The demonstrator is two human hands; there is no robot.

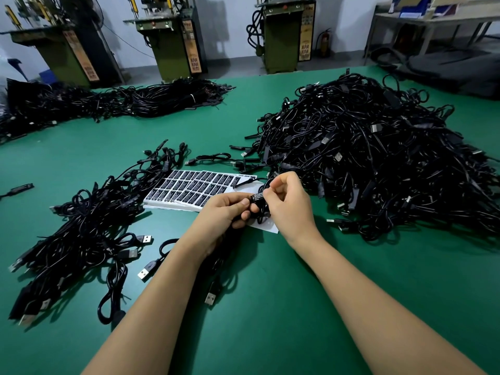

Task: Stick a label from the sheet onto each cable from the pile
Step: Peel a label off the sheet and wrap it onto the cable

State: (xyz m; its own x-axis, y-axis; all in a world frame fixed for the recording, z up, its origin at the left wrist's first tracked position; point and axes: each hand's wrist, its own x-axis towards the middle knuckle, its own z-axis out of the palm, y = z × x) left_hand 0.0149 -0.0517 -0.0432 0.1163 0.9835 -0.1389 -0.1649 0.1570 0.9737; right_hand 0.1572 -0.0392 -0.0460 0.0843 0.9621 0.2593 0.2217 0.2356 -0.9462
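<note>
My left hand (pixel 224 212) grips the small black module of a cable (pixel 257 205) just above the green table (pixel 270 307). My right hand (pixel 286 201) pinches a black label with white print onto that module. The cable's wire loops between both hands, and a USB plug (pixel 210 298) lies on the table beneath my left forearm. The label sheet (pixel 194 189), white with rows of black labels, lies right behind my hands. A big pile of black cables (pixel 378 158) rises at the right.
A smaller heap of cables (pixel 81 239) lies at the left, with loose USB plugs at its edge. More cable bundles (pixel 121 101) stretch along the far left. Green machines (pixel 173 36) stand behind the table, and a shelf (pixel 433 20) at the far right.
</note>
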